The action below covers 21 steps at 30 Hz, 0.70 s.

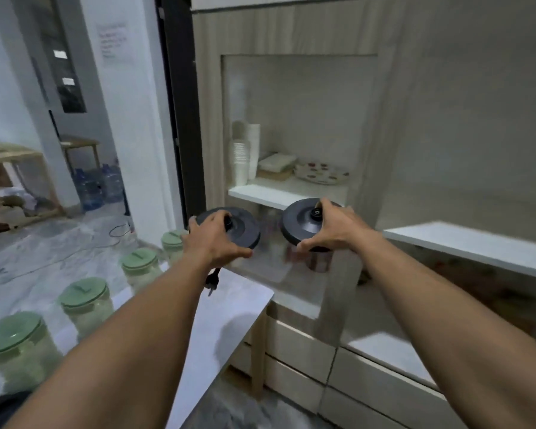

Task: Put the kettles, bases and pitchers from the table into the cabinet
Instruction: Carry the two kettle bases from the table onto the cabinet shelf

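table (223, 311): four green-lidded pitchers (84, 297) in a row along its left side | left hand (212, 243) grips left kettle base (243, 230) by the rim, plug (212, 278) dangling below | right hand (331, 229) grips right kettle base (299, 219) likewise | both bases in the air before the cabinet (291, 32) | shelf (279, 191) beyond: paper cups (242, 159), spotted plate (321, 174)

Single head-worn wide-angle view, facing forward and down toward the cabinet (291, 32), close in. Left hand (212, 239) and right hand (331, 227) sit mid-frame on outstretched arms. Table (229, 311) fills the lower left.
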Available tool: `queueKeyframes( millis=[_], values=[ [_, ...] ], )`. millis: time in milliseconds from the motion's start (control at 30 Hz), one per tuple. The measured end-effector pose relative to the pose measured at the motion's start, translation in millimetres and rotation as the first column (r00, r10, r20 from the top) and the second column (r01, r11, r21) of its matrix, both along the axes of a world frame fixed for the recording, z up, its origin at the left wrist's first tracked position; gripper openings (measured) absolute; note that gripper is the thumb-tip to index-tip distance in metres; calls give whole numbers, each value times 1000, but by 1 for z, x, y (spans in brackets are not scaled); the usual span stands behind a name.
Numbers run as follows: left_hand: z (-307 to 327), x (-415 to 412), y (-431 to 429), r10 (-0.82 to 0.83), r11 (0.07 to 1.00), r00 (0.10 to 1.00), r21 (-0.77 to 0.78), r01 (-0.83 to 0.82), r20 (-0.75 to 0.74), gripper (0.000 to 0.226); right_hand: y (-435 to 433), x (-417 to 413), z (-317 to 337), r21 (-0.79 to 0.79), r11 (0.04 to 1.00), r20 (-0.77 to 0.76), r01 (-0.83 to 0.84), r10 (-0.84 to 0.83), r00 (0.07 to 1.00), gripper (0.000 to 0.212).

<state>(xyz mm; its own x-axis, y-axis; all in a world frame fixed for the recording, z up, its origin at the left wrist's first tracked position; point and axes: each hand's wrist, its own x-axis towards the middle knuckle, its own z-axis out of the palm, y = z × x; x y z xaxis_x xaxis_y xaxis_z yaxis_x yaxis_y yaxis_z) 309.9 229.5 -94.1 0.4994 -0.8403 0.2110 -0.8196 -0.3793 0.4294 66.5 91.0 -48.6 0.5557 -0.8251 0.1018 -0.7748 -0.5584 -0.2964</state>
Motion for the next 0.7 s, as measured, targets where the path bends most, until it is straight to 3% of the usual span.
queueKeyframes(
  millis=[167, 300, 700],
  values=[
    [39, -44, -11, -140, 989, 990, -43, 140, 7, 80, 16, -58, 33, -3, 991, 12, 132, -132, 991, 119],
    [58, -73, -35, -249, 966, 968, -62, 251, 41, 85, 25, -112, 52, -18, 973, 20, 229, -229, 973, 111],
    [102, -227, -108, -517, 853, 852, -28, 520, 85, 100, 25, -252, 82, -41, 872, 38, 487, -486, 873, 116]
  ],
)
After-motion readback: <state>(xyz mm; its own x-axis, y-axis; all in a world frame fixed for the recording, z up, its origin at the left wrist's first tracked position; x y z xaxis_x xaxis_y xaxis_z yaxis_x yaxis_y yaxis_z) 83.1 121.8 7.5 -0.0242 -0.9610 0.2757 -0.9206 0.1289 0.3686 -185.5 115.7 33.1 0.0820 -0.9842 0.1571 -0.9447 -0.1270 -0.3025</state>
